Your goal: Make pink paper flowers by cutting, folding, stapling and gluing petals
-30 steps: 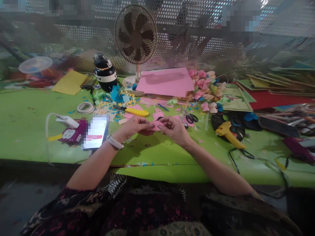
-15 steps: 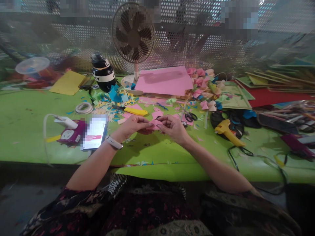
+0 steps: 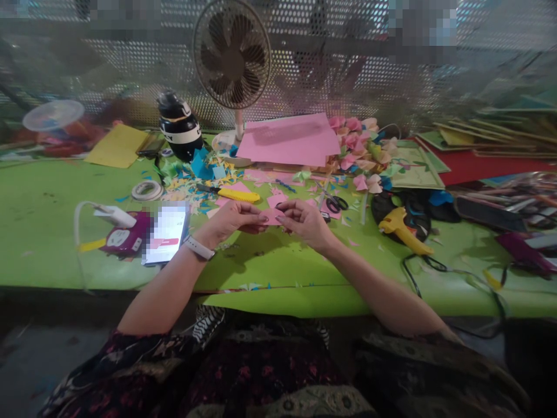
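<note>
Both hands meet over the green table (image 3: 52,232) and pinch one small pink paper piece (image 3: 272,217) between them. My left hand (image 3: 230,219), with a pale watch on its wrist, holds the paper's left side with closed fingers. My right hand (image 3: 307,222) grips the right side, fingertips pressed together. Just beyond the hands lie pink paper scraps (image 3: 278,200), a yellow utility knife (image 3: 237,195) and black-handled scissors (image 3: 336,203).
A phone (image 3: 167,233) and a purple charger block (image 3: 124,239) lie left of the hands. A yellow glue gun (image 3: 402,230) lies to the right. Farther back stand a desk fan (image 3: 231,55), pink sheets (image 3: 289,139), paper flowers (image 3: 361,145), a tape roll (image 3: 148,190) and a black helmet (image 3: 179,126).
The hands stay pinched on the pink paper with only small finger shifts. The view has tilted slightly, so everything sits a little higher in the picture.
</note>
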A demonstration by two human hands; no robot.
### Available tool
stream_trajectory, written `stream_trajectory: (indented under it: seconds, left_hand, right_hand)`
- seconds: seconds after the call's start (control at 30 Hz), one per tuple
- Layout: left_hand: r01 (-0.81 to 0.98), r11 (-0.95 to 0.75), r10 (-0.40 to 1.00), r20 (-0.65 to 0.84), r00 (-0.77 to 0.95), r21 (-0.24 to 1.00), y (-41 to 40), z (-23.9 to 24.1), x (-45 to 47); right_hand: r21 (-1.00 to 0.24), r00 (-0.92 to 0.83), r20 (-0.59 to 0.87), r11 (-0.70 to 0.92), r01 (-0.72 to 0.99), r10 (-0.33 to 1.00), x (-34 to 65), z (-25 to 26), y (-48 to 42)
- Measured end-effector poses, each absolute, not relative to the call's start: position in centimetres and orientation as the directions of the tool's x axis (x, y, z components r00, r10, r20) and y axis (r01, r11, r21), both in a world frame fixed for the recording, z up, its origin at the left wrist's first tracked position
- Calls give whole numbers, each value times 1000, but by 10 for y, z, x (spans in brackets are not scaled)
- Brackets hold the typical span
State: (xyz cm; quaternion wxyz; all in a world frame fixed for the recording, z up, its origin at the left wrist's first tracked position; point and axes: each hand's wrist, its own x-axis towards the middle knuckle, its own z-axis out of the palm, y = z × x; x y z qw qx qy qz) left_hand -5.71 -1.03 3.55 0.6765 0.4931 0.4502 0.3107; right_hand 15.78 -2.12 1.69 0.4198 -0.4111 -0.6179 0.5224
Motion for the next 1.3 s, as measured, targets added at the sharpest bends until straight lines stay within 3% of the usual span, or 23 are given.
stream_trajectory:
  seconds: [0.23, 0.43, 0.7, 1.3]
  left_hand:
    - [21, 367, 871, -352, 343, 930, -3, 35, -63]
    - [29, 366, 882, -357, 308, 930, 2, 34, -73]
    - [186, 391, 878, -425, 217, 902, 5, 26, -63]
    - [185, 431, 813, -469, 346, 883, 17, 21, -40]
  right_hand:
    - [-986, -305, 82, 121, 112, 949, 161, 22, -20]
    - [-969, -202, 169, 200, 143, 965, 169, 32, -19]
    - [-920, -145, 271, 301, 251, 951, 176, 40, -16]
    - [-805, -238, 358, 427, 412, 903, 173, 33, -18]
